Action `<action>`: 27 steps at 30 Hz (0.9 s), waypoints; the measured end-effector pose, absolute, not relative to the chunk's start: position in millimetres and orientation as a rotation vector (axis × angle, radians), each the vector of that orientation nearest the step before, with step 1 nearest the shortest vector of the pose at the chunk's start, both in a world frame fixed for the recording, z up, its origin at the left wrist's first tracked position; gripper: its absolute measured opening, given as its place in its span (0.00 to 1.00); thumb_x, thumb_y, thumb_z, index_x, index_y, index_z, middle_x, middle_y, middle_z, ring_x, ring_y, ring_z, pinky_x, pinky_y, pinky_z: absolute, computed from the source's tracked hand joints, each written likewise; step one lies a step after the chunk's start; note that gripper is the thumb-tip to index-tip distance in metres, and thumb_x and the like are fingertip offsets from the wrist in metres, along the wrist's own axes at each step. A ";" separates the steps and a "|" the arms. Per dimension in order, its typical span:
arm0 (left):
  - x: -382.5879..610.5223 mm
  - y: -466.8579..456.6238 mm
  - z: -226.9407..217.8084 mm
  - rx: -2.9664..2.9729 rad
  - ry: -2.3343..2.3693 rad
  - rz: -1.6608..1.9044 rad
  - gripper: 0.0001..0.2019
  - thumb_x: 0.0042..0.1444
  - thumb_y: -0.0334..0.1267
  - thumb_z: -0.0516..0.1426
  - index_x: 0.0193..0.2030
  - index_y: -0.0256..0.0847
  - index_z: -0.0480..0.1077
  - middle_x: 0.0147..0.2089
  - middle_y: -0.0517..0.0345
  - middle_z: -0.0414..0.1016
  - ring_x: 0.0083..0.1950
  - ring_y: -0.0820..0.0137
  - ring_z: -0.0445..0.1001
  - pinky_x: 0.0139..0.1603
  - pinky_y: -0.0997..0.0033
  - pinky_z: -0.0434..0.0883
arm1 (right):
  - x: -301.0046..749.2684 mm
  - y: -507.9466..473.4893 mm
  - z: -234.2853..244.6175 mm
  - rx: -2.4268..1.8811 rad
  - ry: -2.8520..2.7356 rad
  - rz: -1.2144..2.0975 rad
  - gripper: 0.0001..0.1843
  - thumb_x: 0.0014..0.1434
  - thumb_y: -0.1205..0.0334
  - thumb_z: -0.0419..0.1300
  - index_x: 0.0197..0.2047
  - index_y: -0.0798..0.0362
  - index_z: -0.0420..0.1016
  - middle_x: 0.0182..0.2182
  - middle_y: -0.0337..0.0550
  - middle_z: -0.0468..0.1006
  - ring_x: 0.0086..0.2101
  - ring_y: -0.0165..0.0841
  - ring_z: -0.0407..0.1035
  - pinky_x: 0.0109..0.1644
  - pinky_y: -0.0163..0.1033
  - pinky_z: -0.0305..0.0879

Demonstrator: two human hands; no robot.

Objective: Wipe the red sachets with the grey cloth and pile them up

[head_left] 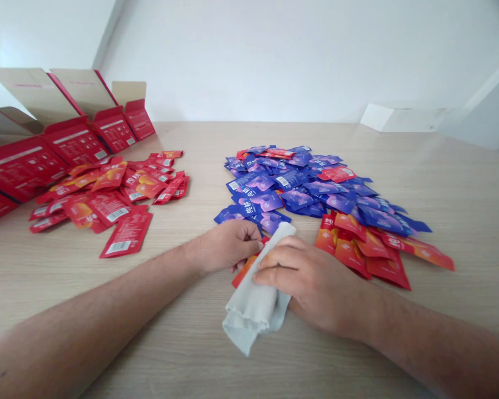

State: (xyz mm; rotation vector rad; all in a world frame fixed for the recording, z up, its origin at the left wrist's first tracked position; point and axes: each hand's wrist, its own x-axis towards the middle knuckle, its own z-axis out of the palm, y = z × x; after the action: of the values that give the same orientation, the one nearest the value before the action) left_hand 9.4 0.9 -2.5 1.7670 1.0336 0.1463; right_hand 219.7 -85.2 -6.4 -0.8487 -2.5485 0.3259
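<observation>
Left hand: your left hand (228, 246), just left of the frame's centre, has the fingers curled in. The tips seem to pinch the edge of a red-orange sachet (242, 272).
Right hand: your right hand (311, 277) lies on top of a folded pale cloth (249, 313). The fingers are stretched and a little bent, and they press the cloth down. The thumb is hidden, so I cannot tell if it grips from below.
Sachet position: it lies on the table (461, 199) at lower centre, between your two hands. The cloth covers most of it, and only one strip shows at the cloth's left edge.
Step in hand: to my judgement, you are holding one sachet steady and rubbing it with the cloth.
Next move calls for: a firm pinch from the left hand, so the sachet does not slide under the cloth.
Blue pile (307, 188): many blue sachets at centre, just above your hands.
Red-orange group (370, 249): touching the blue pile, right of your right hand.
Red pile (108, 194): at the left, well apart from the hands.
Red cartons (66, 141): open, at the upper left.
</observation>
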 end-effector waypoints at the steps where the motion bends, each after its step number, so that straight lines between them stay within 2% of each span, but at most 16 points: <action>1: 9.3 1.2 -2.6 1.772 1.036 0.146 0.09 0.63 0.43 0.55 0.36 0.41 0.68 0.24 0.66 0.70 0.20 0.77 0.69 0.18 0.82 0.67 | 219.3 -86.1 -6.0 -0.818 -2.569 0.334 0.17 0.65 0.72 0.62 0.56 0.52 0.78 0.50 0.45 0.79 0.52 0.40 0.67 0.59 0.47 0.68; 3: 9.1 1.4 -2.7 1.772 1.045 0.144 0.09 0.63 0.43 0.55 0.36 0.41 0.68 0.24 0.66 0.70 0.20 0.77 0.70 0.18 0.82 0.67 | 219.7 -85.9 -5.5 -0.828 -2.565 0.319 0.16 0.65 0.71 0.62 0.55 0.52 0.78 0.50 0.45 0.79 0.52 0.40 0.68 0.59 0.47 0.68; 8: 9.2 0.4 -2.3 1.764 1.028 0.167 0.08 0.62 0.43 0.56 0.36 0.41 0.68 0.24 0.66 0.71 0.21 0.77 0.70 0.19 0.81 0.68 | 221.5 -81.8 -6.4 -0.990 -2.466 0.266 0.22 0.60 0.79 0.61 0.55 0.52 0.78 0.51 0.45 0.79 0.52 0.40 0.68 0.61 0.49 0.67; 14: 9.7 1.0 -1.0 1.783 1.024 0.149 0.09 0.62 0.44 0.56 0.36 0.41 0.68 0.23 0.67 0.70 0.20 0.76 0.70 0.18 0.81 0.68 | 217.0 -88.4 -5.0 -0.793 -2.584 0.342 0.13 0.69 0.67 0.60 0.55 0.51 0.78 0.50 0.45 0.79 0.50 0.40 0.67 0.57 0.48 0.69; 20: 10.3 -0.5 -2.3 1.755 1.044 0.172 0.07 0.63 0.41 0.55 0.36 0.41 0.68 0.23 0.66 0.71 0.21 0.77 0.70 0.18 0.82 0.67 | 221.3 -82.5 -8.2 -0.982 -2.482 0.285 0.21 0.62 0.77 0.62 0.56 0.51 0.78 0.51 0.44 0.79 0.53 0.41 0.67 0.60 0.48 0.66; 25: 9.7 0.3 -2.2 1.760 1.017 0.168 0.09 0.63 0.44 0.56 0.36 0.41 0.68 0.23 0.67 0.69 0.20 0.77 0.69 0.18 0.81 0.67 | 216.7 -90.8 -6.1 -0.768 -2.595 0.318 0.13 0.69 0.67 0.60 0.55 0.52 0.78 0.50 0.44 0.79 0.50 0.40 0.68 0.57 0.47 0.68; 27: 9.6 0.9 -2.6 1.759 1.020 0.168 0.09 0.63 0.44 0.56 0.36 0.41 0.68 0.23 0.67 0.70 0.20 0.77 0.69 0.18 0.81 0.67 | 216.8 -91.6 -5.3 -0.751 -2.613 0.315 0.13 0.69 0.66 0.60 0.55 0.51 0.79 0.49 0.44 0.80 0.49 0.40 0.68 0.57 0.47 0.69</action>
State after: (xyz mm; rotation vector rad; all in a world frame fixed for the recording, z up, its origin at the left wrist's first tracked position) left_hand 9.6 0.9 -2.6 1.7594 1.0199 0.1678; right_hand 216.8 -91.6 -5.3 -0.7508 -2.6133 0.3147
